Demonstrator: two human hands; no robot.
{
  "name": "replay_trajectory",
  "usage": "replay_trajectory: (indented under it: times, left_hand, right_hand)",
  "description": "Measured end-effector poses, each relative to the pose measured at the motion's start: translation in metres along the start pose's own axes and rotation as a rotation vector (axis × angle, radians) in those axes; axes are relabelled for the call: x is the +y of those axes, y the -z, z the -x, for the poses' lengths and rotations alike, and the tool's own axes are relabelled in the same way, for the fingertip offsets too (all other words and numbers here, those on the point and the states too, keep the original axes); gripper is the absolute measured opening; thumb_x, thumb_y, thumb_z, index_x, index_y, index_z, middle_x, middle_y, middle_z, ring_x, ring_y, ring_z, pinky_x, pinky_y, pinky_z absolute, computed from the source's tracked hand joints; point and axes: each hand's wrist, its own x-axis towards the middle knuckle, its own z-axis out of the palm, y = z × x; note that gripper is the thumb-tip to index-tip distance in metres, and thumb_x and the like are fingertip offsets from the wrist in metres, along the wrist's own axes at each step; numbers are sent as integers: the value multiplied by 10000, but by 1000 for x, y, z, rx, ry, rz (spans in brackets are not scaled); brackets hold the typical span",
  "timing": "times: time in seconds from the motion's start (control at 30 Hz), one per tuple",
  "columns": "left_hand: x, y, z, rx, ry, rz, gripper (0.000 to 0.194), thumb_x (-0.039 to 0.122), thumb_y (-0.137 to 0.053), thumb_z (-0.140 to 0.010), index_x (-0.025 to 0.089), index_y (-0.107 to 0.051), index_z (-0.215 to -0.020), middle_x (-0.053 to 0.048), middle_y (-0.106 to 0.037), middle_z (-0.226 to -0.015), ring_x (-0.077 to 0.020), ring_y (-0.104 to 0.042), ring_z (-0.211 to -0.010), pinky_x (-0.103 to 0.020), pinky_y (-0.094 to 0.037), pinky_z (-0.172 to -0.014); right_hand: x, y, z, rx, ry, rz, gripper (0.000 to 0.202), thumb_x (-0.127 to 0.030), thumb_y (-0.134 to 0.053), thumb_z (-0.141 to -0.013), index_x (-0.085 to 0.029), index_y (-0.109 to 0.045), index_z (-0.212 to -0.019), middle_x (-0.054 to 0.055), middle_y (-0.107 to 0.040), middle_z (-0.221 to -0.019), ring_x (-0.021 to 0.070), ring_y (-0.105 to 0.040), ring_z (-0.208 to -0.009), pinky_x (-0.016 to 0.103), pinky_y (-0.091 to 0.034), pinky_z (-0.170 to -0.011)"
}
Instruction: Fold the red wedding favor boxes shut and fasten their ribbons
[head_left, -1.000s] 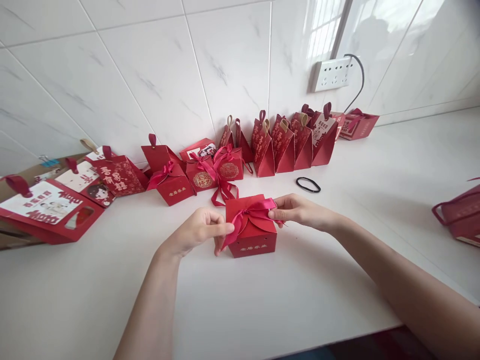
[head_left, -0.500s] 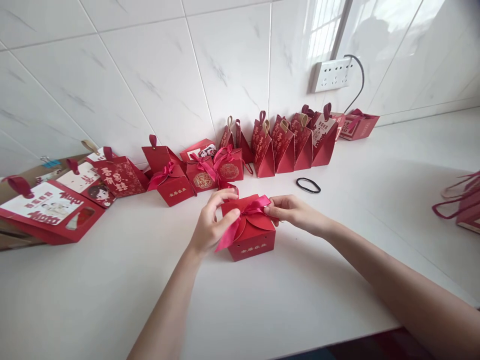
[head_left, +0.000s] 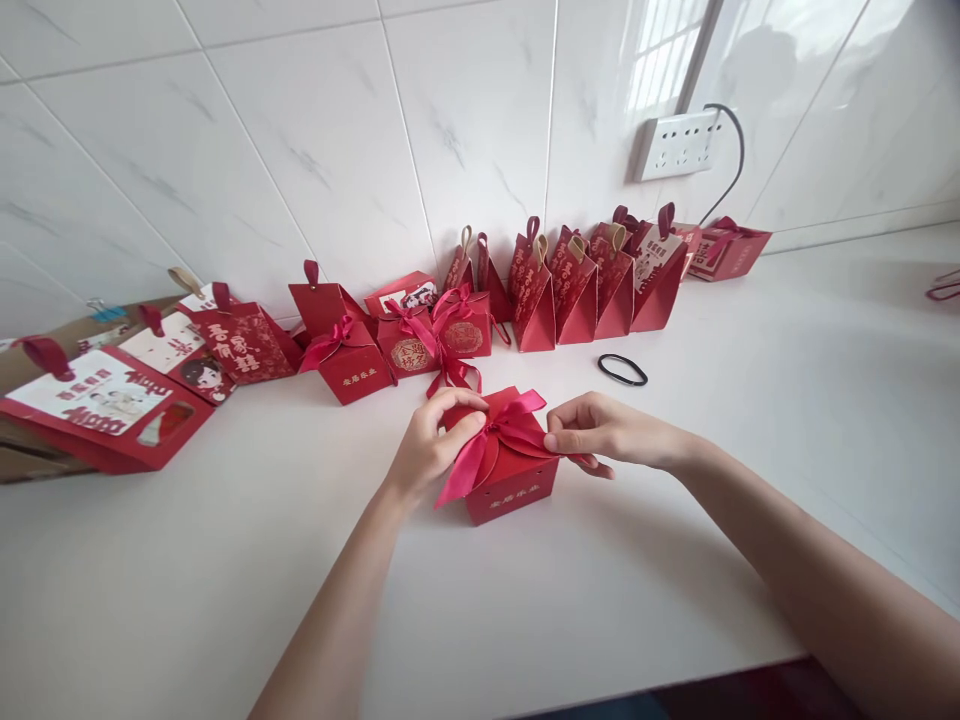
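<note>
A red gift box (head_left: 517, 492) with gold characters on its front stands on the white table, its top flaps folded together. A pink ribbon bow (head_left: 504, 428) is tied across the top, one tail hanging over the front left. My left hand (head_left: 431, 445) curls round the box's left side, thumb and fingers on the top beside the bow. At the right, my right hand (head_left: 600, 432) pinches the other end of the ribbon between thumb and finger, over the box's right edge.
Behind stands a row of red boxes (head_left: 576, 305) along the tiled wall, with more ribboned ones (head_left: 409, 345) nearer. Red packages (head_left: 112, 400) lie at the left. A black band (head_left: 622, 370) lies right of centre, below a wall socket (head_left: 679, 145).
My right hand has moved slightly right and down, drawing the ribbon end over the box's right side. The left hand stays at the box. The view has shifted a little.
</note>
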Motion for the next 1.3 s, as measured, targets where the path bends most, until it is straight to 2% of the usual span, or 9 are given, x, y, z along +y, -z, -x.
replay_trajectory:
  times: [0.13,0.3,0.4,0.53,0.63,0.73,0.83,1.0,1.3]
  left_hand:
    - [4,0,2,-23,12,5,133,327,-672,-717,202,-663,-760,-65,-667,-977,-245,-602,-1002,-355,-430,-933]
    - [9,0,5,-49,45,-52,139,333,-692,-716,210,-645,-759,-42,-635,-889,-233,-587,-894,-361,-438,-850]
    - [11,-2,6,-35,37,-68,146,322,-705,-695,208,-627,-741,-36,-624,-899,-224,-576,-870,-365,-433,-854]
    - [13,-5,6,-21,21,-105,169,320,-712,-681,202,-599,-726,-24,-599,-885,-199,-568,-854,-343,-436,-864]
    - [14,-6,7,11,10,-129,174,335,-697,-705,203,-584,-704,-24,-581,-843,-201,-553,-835,-340,-438,-841]
    - [15,-6,8,15,-4,-119,174,346,-690,-720,209,-585,-699,-22,-563,-811,-201,-541,-810,-334,-436,-809]
    - [16,-7,8,21,-15,-92,184,347,-731,-682,216,-602,-691,-25,-571,-819,-208,-540,-812,-332,-442,-797]
    - [15,-10,9,-16,-64,-38,165,319,-759,-684,220,-629,-672,-42,-606,-889,-218,-578,-882,-319,-473,-833]
    - [12,-6,7,-78,-41,-29,168,331,-712,-765,210,-649,-668,-55,-624,-942,-223,-610,-931,-304,-482,-861]
  right_hand:
    - [-4,6,8,-84,-94,66,440,-511,-675,-798,-162,-528,-573,-49,-502,-433,59,-445,-336,185,-319,-338]
    - [-13,13,23,-516,-299,129,381,-506,-668,-807,-128,-714,-821,9,-649,-542,77,-546,-372,164,-304,-338]
    - [-14,2,23,-626,-352,53,537,-627,-650,-783,-119,-716,-945,27,-671,-606,75,-566,-405,155,-317,-356]
    - [-10,-29,17,-505,-252,-180,664,-738,-557,-782,-130,-679,-1019,35,-669,-684,79,-574,-421,167,-384,-385]
    - [-10,-51,20,-330,-121,-218,561,-691,-525,-845,-155,-658,-942,24,-637,-659,96,-570,-414,191,-386,-362]
    - [-10,-67,27,166,356,70,299,-452,-626,-890,-210,-559,-727,-16,-546,-559,111,-529,-440,232,-412,-392]
    - [-7,-77,28,531,845,600,104,-227,-672,-868,-216,-581,-817,15,-596,-654,150,-578,-601,294,-516,-554]
    - [1,-85,17,522,902,906,222,-225,-620,-909,-108,-623,-1097,102,-699,-968,217,-631,-1016,349,-538,-829]
    - [-3,-82,19,472,853,756,79,-121,-584,-907,-171,-641,-887,38,-660,-785,161,-633,-778,332,-532,-695]
